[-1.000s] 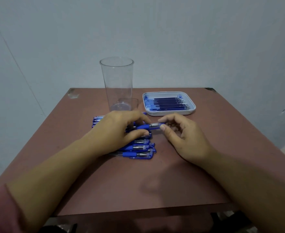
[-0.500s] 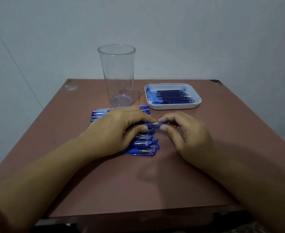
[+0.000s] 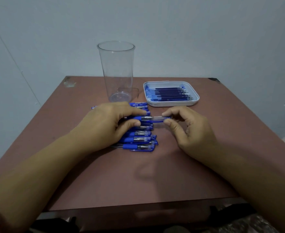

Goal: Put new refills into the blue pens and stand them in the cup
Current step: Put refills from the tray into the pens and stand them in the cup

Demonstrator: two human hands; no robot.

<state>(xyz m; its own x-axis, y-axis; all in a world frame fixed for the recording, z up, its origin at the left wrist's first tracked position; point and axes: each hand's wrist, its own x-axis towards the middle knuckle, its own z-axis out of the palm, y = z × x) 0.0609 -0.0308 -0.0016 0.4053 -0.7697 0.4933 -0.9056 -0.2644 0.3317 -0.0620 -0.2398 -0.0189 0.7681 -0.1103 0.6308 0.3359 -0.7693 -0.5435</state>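
Several blue pens (image 3: 139,139) lie side by side in a row at the middle of the brown table (image 3: 155,179). My left hand (image 3: 108,125) rests over the row and pinches the blue grip of one pen (image 3: 140,118). My right hand (image 3: 187,130) pinches that pen's clear cap (image 3: 159,119), which sits a little way off the metal tip. A tall clear cup (image 3: 117,71) stands upright and empty behind the pens. To its right a white tray (image 3: 195,96) holds several dark blue refills (image 3: 172,94).
A pale wall stands right behind the table's far edge. The table's near edge runs across the bottom of the view, with dark shapes below it. A scuffed patch (image 3: 69,83) marks the far left corner.
My hands have drawn apart along the pen: the right one has slid the cap to the right off the tip. The camera view has shifted slightly.
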